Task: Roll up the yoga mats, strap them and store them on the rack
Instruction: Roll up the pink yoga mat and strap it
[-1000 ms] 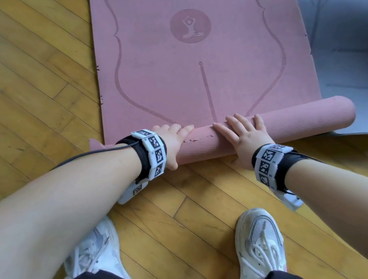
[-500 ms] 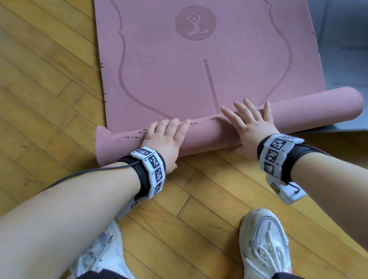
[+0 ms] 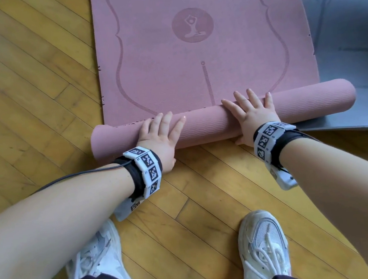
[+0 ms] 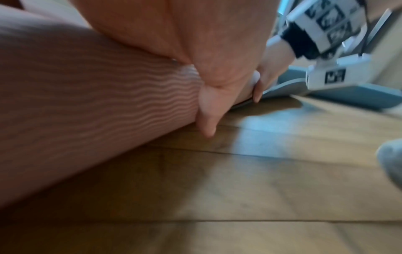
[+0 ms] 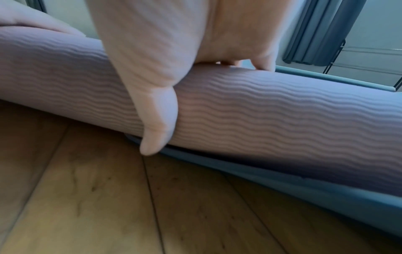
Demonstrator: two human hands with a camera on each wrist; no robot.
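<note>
Flat palms of left hand point(image 3: 160, 137) and right hand point(image 3: 253, 118) should press pink mat roll point(image 3: 209, 127) evenly, gripping nothing, rolling straight toward far end

The right hand point(image 5: 165, 51) lies over the top of a rolled mat point(image 5: 272, 113), palm down on its wavy ribbed surface. The thumb point(image 5: 156, 127) runs down the near side of the roll, its tip just over the floor point(image 5: 108, 206). Other fingertips point(image 5: 264, 64) hook over the far side. The roll stretches across the view, its right part lying on a blue mat point(image 5: 293, 187) spread flat on the wooden boards. Behind it hang blue curtains point(image 5: 319, 31), and thin dark rack bars point(image 5: 339, 53) stand at the far right.
</note>
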